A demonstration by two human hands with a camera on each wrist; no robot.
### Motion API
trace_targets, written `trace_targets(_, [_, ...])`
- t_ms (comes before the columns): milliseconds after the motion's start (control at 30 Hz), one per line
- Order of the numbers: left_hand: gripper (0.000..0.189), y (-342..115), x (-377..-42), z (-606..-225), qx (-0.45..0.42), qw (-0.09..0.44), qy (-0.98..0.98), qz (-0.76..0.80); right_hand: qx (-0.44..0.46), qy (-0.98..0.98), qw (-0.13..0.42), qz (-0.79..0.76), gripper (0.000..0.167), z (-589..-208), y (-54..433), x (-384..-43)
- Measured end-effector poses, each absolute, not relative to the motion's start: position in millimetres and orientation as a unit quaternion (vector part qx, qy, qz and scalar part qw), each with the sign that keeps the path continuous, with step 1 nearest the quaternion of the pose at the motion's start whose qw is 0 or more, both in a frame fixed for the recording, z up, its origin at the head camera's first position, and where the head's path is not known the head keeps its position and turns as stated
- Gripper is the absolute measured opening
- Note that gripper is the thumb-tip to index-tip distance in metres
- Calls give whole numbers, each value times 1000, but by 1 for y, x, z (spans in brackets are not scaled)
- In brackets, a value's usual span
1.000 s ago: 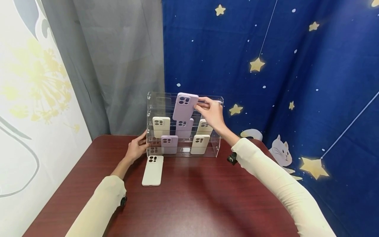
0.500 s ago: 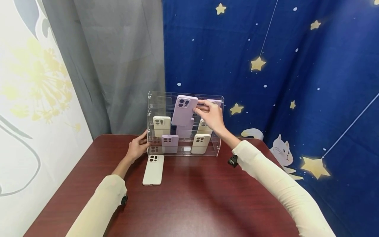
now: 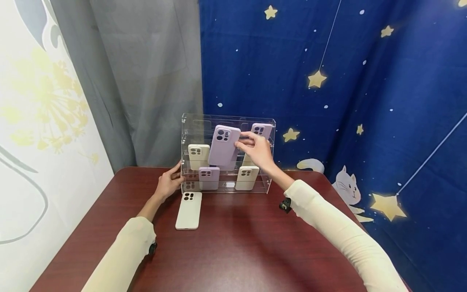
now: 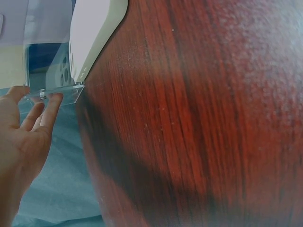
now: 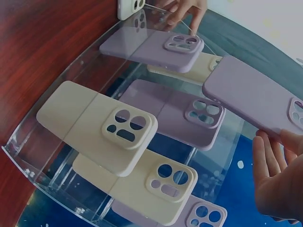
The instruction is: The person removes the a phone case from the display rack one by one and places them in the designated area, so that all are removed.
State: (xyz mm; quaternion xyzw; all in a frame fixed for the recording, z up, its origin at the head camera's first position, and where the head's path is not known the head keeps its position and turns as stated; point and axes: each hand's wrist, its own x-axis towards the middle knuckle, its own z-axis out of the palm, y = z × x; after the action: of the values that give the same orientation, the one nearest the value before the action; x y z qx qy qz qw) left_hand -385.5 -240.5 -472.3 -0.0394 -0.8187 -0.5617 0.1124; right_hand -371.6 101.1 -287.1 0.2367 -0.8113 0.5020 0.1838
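Observation:
My right hand pinches a lilac phone case by its right edge, between thumb and fingers. This case hangs tilted in front of the clear tiered acrylic stand, covering most of another lilac case in the middle column. In the right wrist view, the held case sits above the rows, its camera cutout partly out of frame. Against the stand's left side panel rest the fingers of my left hand. In the left wrist view, the fingertips of this left hand touch the clear panel.
Cream cases and lilac ones stand in the tiers, with a lilac case at upper right. One cream case lies on the dark red table before the stand. Curtains hang behind.
The held lilac case has come down and slightly left with my right hand, uncovering the upper-right lilac case. My left hand stays at the stand's side.

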Motion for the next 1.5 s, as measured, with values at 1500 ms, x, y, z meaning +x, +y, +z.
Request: trace_targets(1500, [76,-241,-384,-471,-46,107,-819,-561,234,-802,54,546,41,-362,96,-362])
